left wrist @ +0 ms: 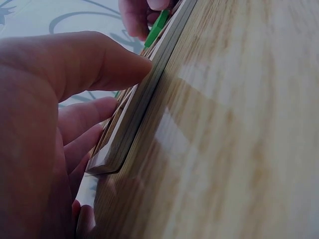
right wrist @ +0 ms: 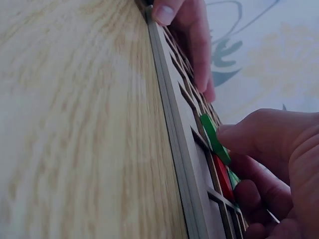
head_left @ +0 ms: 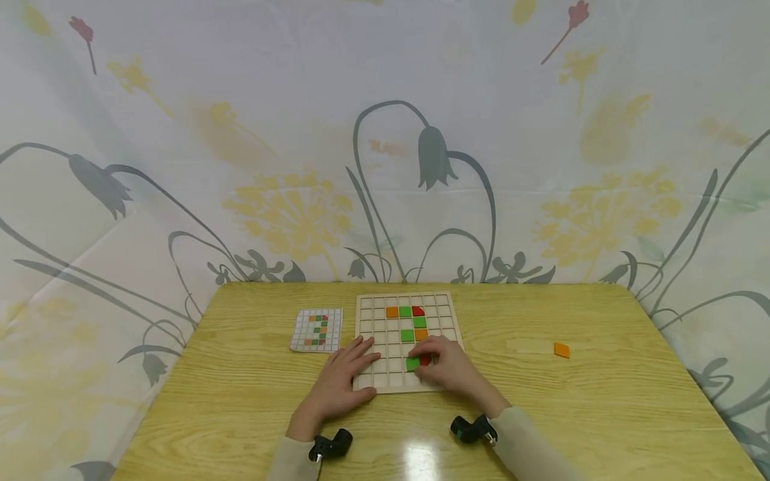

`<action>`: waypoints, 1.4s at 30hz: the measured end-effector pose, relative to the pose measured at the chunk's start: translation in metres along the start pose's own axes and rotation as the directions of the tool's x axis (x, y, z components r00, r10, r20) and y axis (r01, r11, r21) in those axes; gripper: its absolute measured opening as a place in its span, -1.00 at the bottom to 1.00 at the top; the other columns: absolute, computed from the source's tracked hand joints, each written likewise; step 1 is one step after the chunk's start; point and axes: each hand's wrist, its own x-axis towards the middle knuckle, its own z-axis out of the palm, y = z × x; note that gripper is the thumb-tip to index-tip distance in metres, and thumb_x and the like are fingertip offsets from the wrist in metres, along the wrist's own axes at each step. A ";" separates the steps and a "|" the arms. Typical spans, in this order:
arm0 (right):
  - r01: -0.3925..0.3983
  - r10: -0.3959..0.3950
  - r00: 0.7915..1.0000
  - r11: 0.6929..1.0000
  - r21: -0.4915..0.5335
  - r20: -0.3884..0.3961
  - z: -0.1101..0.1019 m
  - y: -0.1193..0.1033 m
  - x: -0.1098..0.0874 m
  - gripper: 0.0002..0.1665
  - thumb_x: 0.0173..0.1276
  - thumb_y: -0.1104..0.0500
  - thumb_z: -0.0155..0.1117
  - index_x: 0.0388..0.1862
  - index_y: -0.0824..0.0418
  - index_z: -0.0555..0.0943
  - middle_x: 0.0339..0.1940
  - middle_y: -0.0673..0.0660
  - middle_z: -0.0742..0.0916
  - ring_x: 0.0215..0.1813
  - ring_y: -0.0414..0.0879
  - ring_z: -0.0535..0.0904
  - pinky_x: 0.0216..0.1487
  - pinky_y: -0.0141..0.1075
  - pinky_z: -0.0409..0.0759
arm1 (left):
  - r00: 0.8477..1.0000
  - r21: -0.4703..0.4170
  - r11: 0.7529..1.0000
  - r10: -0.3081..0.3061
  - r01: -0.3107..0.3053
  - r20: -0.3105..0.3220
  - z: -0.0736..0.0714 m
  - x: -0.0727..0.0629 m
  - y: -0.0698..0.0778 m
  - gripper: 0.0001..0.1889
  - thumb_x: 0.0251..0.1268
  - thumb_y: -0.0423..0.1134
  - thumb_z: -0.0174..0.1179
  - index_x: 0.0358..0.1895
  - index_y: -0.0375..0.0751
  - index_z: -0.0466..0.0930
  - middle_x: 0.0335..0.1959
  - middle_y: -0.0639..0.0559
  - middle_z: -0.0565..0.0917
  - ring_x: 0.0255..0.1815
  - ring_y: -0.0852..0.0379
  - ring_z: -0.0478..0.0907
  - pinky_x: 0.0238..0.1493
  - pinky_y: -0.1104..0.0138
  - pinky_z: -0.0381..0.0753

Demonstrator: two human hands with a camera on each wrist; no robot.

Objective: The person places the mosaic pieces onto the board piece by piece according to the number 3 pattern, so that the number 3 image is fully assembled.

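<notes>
A wooden grid board [head_left: 394,380] lies on the table. My left hand [head_left: 343,381] rests at its left side, fingers spread over the cells and thumb by the near edge. With thumb and fingers my right hand [head_left: 454,366] pinches a green square tile [right wrist: 214,135], which sits tilted over the lower part of the grid. Right beside that tile is a red tile [right wrist: 223,178], partly hidden by the fingers. Farther up the board are an orange tile [head_left: 392,312], a green tile [head_left: 405,311], a red rounded tile [head_left: 418,310] and several more green and orange ones.
Left of the board lies a pattern card [head_left: 298,339] printed with a grid of coloured shapes. A loose orange tile [head_left: 561,350] is on the table [head_left: 601,401] to the right. Behind the table hangs a flower-patterned cloth [head_left: 385,220].
</notes>
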 end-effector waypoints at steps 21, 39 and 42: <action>0.009 -0.009 1.000 1.000 0.027 -0.017 -0.001 0.003 -0.003 -0.81 0.15 0.32 0.45 -0.30 0.05 0.78 -0.17 -0.10 0.68 -0.04 -0.04 0.56 0.04 -0.12 0.53 | 1.000 0.000 1.000 0.005 -0.005 -0.010 0.000 0.000 0.001 -0.37 0.19 -0.01 0.20 0.39 0.01 0.48 0.56 0.05 0.22 0.59 -0.01 -0.01 0.43 -0.19 0.04; 0.032 -0.033 0.999 0.999 -0.025 -0.027 0.001 0.002 -0.003 -0.82 0.17 0.33 0.44 -0.30 0.06 0.79 -0.17 -0.11 0.67 -0.05 -0.04 0.52 0.04 -0.09 0.51 | 1.000 0.006 1.000 0.010 -0.010 -0.007 -0.001 -0.001 0.001 -0.36 0.19 -0.01 0.20 0.40 0.00 0.48 0.56 0.05 0.22 0.59 -0.02 -0.01 0.43 -0.19 0.03; 0.040 -0.041 0.998 0.999 -0.030 -0.037 0.002 0.002 -0.004 -0.81 0.18 0.33 0.43 -0.30 0.06 0.79 -0.17 -0.10 0.68 -0.06 -0.05 0.52 0.04 -0.08 0.51 | 1.000 0.013 1.000 0.012 -0.012 -0.007 -0.001 0.000 0.000 -0.36 0.19 0.00 0.20 0.40 0.00 0.47 0.56 0.06 0.22 0.59 -0.01 -0.01 0.43 -0.19 0.04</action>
